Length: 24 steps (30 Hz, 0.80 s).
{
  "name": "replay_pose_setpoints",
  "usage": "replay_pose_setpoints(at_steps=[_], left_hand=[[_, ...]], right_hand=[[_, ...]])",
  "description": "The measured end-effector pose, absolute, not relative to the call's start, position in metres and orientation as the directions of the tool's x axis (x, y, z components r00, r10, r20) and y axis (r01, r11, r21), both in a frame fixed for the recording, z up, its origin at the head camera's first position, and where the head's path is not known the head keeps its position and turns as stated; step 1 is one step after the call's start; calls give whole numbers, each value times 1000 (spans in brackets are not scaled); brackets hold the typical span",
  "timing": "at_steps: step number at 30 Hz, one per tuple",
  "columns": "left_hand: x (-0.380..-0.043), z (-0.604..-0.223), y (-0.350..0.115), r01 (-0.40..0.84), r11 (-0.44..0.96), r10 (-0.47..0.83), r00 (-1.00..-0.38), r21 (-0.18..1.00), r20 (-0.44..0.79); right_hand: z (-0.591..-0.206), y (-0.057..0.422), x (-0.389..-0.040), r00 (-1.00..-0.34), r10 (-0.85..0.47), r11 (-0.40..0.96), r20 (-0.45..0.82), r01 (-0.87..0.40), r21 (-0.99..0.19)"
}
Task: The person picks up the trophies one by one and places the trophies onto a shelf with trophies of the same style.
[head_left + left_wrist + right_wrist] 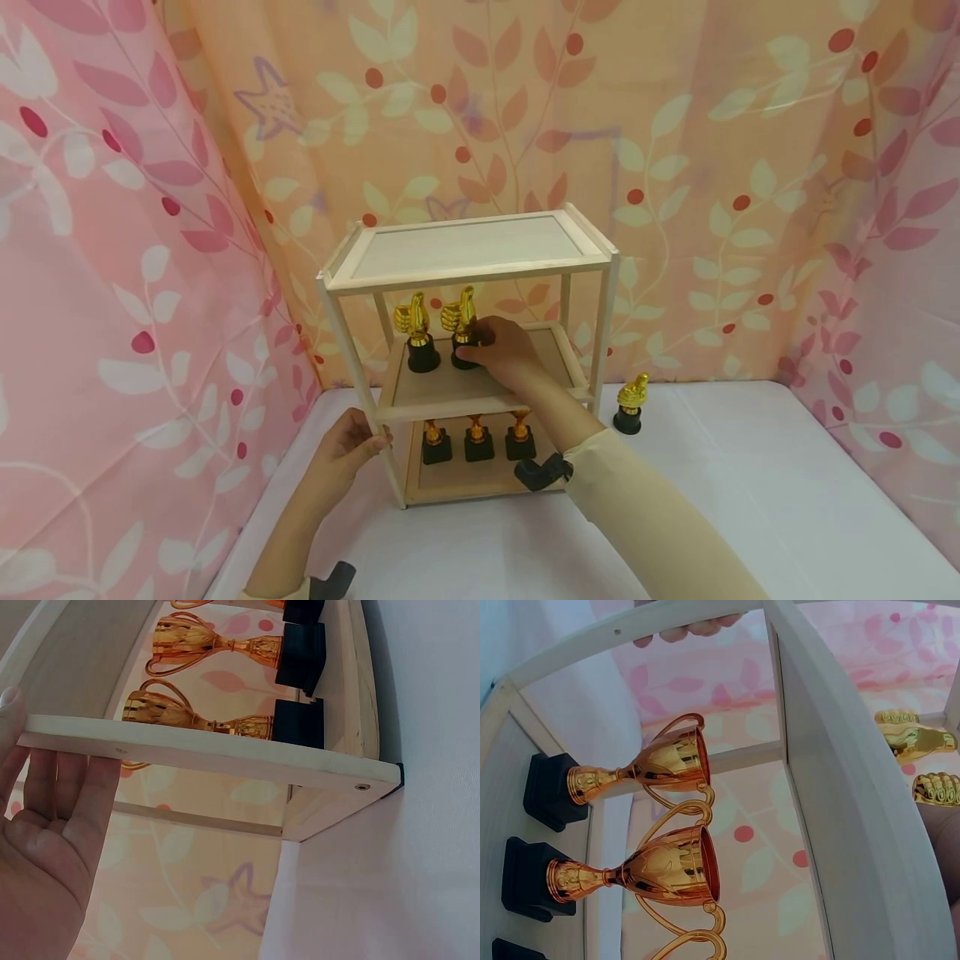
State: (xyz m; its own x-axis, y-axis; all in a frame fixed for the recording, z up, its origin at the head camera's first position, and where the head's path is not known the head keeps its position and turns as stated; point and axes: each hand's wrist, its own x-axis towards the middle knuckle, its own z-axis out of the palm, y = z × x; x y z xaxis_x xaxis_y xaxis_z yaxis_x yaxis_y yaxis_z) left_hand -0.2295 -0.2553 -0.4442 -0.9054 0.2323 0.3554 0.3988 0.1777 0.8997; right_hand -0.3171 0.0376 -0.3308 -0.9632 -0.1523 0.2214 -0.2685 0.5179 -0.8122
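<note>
My left hand [341, 454] grips the front left post [347, 350] of a pale wooden three-tier shelf [468, 247]. In the left wrist view its fingers [67, 787] bend around the wood. My right hand [506, 354] reaches onto the middle tier and holds a gold thumbs-up trophy [467, 310] by its black round base, upright at the board. A matching thumbs-up trophy [423, 356] stands just left of it. Gold two-handled cup trophies [675, 862] on square black bases line the bottom tier; in the head view their tops are hidden behind the middle board.
Another thumbs-up trophy [628, 417] stands on the white tabletop [697, 492], right of the shelf. Leaf-patterned curtains [690, 167] enclose the table at the back and both sides. The shelf's posts frame the tiers, and its top board lies above my right hand.
</note>
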Motion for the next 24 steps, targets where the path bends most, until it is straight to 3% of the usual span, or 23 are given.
replay_pose_setpoints(at_steps=[24], left_hand=[[-230, -446, -256, 400, 156, 243, -902, 903, 358]], right_hand=[[-330, 37, -318, -957, -174, 512, 232, -289, -809]])
